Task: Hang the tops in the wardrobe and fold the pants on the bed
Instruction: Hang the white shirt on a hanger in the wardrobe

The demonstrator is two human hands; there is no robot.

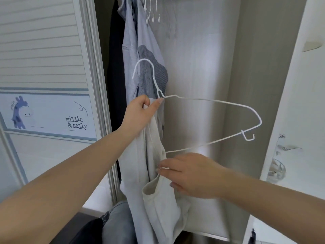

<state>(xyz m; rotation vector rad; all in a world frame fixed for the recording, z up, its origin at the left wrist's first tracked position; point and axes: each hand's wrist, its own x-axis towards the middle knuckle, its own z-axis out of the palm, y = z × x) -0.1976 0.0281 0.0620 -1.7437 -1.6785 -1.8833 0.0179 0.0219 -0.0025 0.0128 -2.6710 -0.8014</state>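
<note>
A white wire hanger (212, 102) is held up in front of the open wardrobe, its hook pointing up and left. My left hand (140, 113) grips the hanger just below the hook together with the top edge of a cream sleeveless top (158, 205) that droops down from it. My right hand (191, 175) pinches the top's fabric near an armhole, just under the hanger's lower bar. Only the hanger's left end sits inside the top; its right end is bare.
Pale blue and striped shirts (142, 55) hang at the wardrobe's left, beside a dark garment (115, 67). Several bare hangers (153, 7) hang from the rail above. A sliding door (44, 67) stands left, a white door (290, 138) right. Grey clothing (116, 224) lies below.
</note>
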